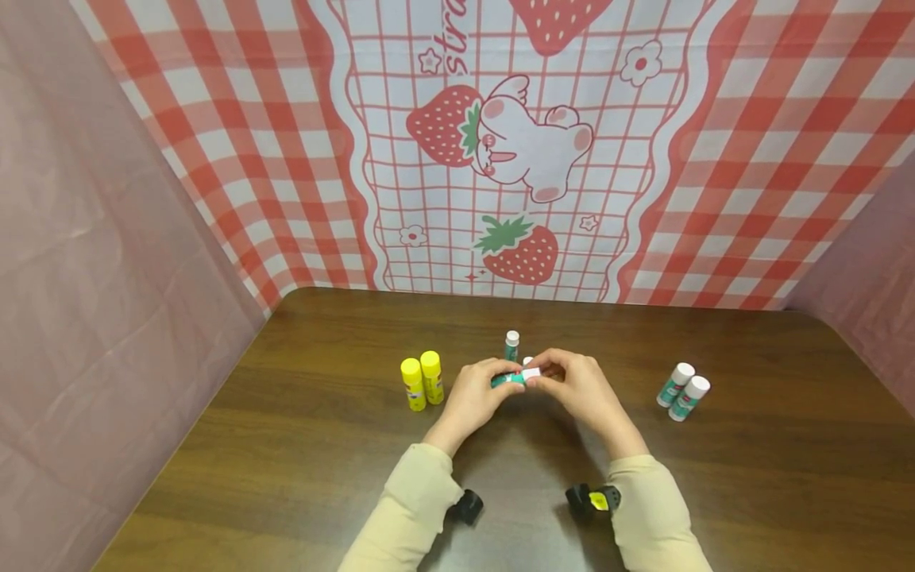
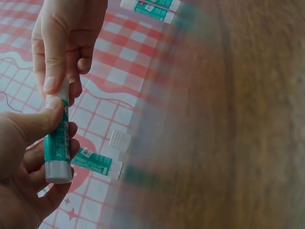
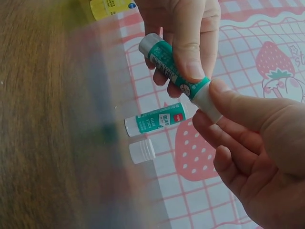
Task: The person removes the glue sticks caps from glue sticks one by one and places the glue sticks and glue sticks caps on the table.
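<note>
A green glue stick [image 1: 507, 380] with a white cap [image 1: 531, 373] is held nearly level above the table. My left hand [image 1: 475, 393] grips its green body between thumb and fingers. The white cap end is pinched by the thumb and fingers of my right hand [image 1: 582, 389]. Just behind the hands stands a second green glue stick [image 1: 511, 347]. Beside that one, a loose white cap [image 3: 142, 150] stands on the table, mostly hidden behind my right hand in the head view.
Two yellow glue sticks [image 1: 422, 380] stand side by side to the left of my hands. Two more green glue sticks [image 1: 683, 392] with white caps stand at the right. A checked strawberry cloth [image 1: 572, 238] hangs behind the brown table [image 1: 300, 445].
</note>
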`<act>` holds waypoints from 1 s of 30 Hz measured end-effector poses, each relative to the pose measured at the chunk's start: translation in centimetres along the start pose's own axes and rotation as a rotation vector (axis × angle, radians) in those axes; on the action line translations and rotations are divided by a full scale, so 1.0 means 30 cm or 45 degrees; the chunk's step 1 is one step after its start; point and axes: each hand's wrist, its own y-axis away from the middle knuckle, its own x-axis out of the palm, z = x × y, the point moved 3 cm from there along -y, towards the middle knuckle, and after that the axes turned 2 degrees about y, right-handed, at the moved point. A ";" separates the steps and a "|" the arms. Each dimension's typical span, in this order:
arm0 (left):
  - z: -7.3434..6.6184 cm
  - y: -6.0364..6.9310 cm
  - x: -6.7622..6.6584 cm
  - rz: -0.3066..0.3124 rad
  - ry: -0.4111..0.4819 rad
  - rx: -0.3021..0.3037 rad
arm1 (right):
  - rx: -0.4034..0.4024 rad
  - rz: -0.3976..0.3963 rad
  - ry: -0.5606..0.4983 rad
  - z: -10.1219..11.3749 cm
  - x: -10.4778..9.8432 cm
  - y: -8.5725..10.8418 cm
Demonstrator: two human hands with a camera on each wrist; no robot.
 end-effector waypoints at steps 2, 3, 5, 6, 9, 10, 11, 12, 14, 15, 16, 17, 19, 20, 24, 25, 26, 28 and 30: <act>0.000 0.001 0.000 -0.002 0.015 0.001 | -0.012 -0.008 0.008 0.000 0.000 0.001; -0.001 0.002 -0.001 -0.004 0.018 0.003 | -0.018 -0.012 0.013 0.000 -0.001 0.001; -0.002 0.003 -0.002 -0.006 0.031 0.006 | -0.028 -0.020 0.024 0.001 -0.001 0.001; -0.002 0.003 -0.002 -0.006 0.037 0.007 | -0.031 -0.023 0.028 0.002 -0.002 0.001; -0.002 0.002 -0.004 -0.010 0.059 0.012 | -0.040 -0.039 0.042 0.004 -0.004 0.001; -0.002 0.000 -0.005 -0.010 0.066 0.012 | -0.042 -0.044 0.047 0.005 -0.006 0.001; -0.002 -0.001 -0.006 -0.010 0.075 0.012 | -0.047 -0.050 0.054 0.006 -0.007 0.001; -0.003 -0.002 -0.007 -0.011 0.081 0.012 | -0.051 -0.058 0.060 0.008 -0.009 0.001; -0.004 -0.005 -0.010 -0.010 0.093 0.008 | -0.063 -0.073 0.070 0.013 -0.014 0.000; -0.005 -0.007 -0.012 -0.011 0.093 0.006 | -0.071 -0.079 0.072 0.015 -0.016 0.000; -0.005 -0.009 -0.013 -0.012 0.095 0.002 | -0.079 -0.084 0.073 0.017 -0.018 0.000; -0.006 -0.010 -0.014 -0.013 0.098 -0.002 | -0.086 -0.087 0.072 0.020 -0.021 0.001; -0.007 -0.013 -0.015 -0.015 0.100 -0.012 | -0.097 -0.093 0.068 0.024 -0.025 0.001; -0.008 -0.014 -0.017 -0.017 0.105 -0.016 | -0.101 -0.095 0.064 0.025 -0.026 0.002; -0.012 -0.014 -0.020 -0.001 0.125 -0.048 | -0.114 -0.102 0.042 0.029 -0.030 0.004; -0.011 -0.013 -0.020 0.005 0.133 -0.058 | -0.117 -0.101 0.038 0.029 -0.029 0.004; -0.011 -0.012 -0.021 0.012 0.141 -0.068 | -0.119 -0.099 0.036 0.030 -0.029 0.005; -0.009 -0.010 -0.020 0.024 0.148 -0.083 | -0.126 -0.097 0.040 0.030 -0.028 0.005; -0.007 -0.010 -0.018 0.031 0.149 -0.091 | -0.130 -0.098 0.046 0.029 -0.028 0.006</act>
